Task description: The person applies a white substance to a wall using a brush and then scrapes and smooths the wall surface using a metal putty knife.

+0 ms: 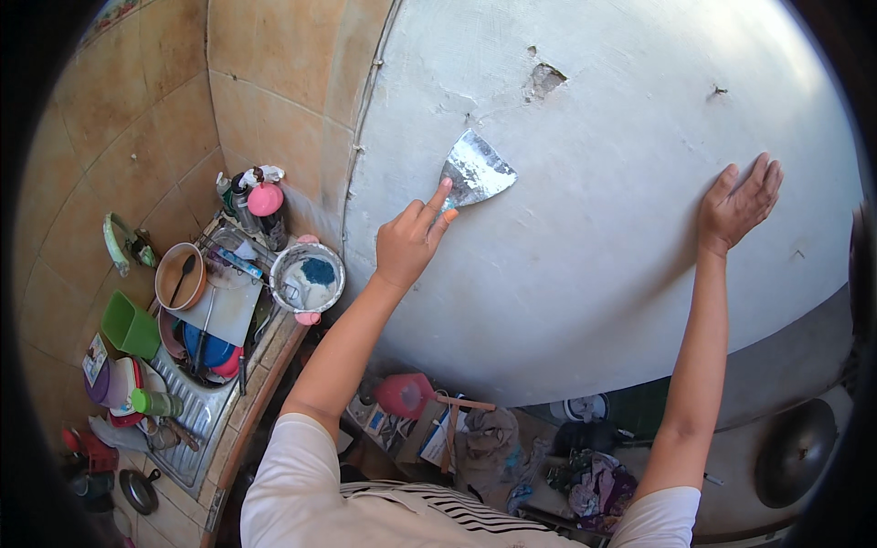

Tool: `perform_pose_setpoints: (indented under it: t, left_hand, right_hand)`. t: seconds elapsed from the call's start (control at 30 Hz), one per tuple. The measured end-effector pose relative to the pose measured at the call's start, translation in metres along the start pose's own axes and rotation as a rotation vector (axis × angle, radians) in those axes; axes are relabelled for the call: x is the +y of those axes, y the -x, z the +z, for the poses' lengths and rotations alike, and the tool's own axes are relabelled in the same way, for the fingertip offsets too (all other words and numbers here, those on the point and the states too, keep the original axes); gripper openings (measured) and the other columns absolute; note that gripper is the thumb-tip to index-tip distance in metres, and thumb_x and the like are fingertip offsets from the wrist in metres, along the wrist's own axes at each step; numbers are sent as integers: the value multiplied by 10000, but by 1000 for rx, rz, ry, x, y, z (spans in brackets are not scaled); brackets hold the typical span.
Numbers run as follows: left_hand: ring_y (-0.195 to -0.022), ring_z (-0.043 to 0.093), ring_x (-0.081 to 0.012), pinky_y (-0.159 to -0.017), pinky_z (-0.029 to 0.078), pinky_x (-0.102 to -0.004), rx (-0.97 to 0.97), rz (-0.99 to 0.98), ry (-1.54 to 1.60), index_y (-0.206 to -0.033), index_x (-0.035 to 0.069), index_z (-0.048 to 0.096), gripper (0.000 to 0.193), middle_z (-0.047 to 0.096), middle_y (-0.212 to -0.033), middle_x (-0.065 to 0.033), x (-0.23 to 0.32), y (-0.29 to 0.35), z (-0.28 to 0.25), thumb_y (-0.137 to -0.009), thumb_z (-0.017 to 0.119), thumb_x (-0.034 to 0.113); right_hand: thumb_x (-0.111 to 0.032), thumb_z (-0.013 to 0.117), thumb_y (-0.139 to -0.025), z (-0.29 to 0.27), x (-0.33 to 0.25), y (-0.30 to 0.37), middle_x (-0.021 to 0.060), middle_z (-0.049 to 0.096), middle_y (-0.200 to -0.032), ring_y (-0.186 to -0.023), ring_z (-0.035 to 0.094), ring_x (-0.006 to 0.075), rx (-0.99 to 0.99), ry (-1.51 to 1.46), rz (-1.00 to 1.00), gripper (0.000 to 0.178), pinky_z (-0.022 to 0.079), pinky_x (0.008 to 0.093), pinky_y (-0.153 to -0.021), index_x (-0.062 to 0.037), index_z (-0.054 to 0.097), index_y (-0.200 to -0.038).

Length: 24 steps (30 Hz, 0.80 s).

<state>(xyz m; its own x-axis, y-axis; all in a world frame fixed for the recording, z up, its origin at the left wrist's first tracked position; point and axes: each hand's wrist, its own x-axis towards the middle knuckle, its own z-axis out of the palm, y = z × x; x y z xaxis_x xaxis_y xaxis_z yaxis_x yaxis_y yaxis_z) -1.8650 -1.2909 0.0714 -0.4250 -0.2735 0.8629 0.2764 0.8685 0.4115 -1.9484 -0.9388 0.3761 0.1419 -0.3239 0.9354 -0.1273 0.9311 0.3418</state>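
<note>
My left hand (408, 239) grips a wide putty knife (481, 171), index finger stretched along the blade. White filler is smeared over the metal, and its broad edge points up and right against the pale wall (585, 247). The handle is hidden inside my hand. Farther right, my right hand (742, 203) rests on the wall, palm toward it and fingers extended, holding nothing. Above the knife the wall has a chipped hole (545, 80) and a cracked, flaking patch around it. A pot (331, 294) with white paste and a dark blue thing inside stands left of my left forearm.
At left, a tiled counter holds a steel sink (196, 429) crowded with dishes, a green container (130, 326) and an orange bowl (181, 276). A cable (358, 148) runs down the wall corner. Below lie a pink dipper (404, 395), cloths (598, 489) and a dark wok (795, 452).
</note>
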Motion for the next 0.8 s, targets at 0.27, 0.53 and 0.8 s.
perform_pose_setpoints:
  t: [0.27, 0.53, 0.8]
  left_hand:
    - [-515, 465, -182, -485, 439, -338, -24, -40, 28, -1457, 268, 563, 535, 492, -669, -21, 13, -10, 4, -945, 699, 337]
    - [-511, 463, -179, -477, 438, -338, 38, -18, 45, -1469, 252, 550, 545, 495, -682, -20, 14, -7, 11, -950, 692, 334]
    - [-507, 460, -165, -465, 420, -327, 59, -67, 54, -1478, 242, 539, 530, 504, -674, -16, 25, -44, 5, -975, 658, 361]
  right_hand:
    - [-403, 451, -1030, -3, -2, -1, 137, 335, -1584, -1510, 250, 305, 4, 5, 2, 608, 181, 513, -1236, -84, 369, -1541]
    - [-403, 444, -1024, -1, -1, 0, 155, 329, -1581, -1511, 237, 319, -16, -3, 25, 609, 158, 512, -1238, -70, 385, -1531]
    - [-396, 464, -1019, 0, 0, 0, 152, 335, -1580, -1504, 253, 316, -5, -10, 7, 608, 173, 507, -1235, -69, 392, -1527]
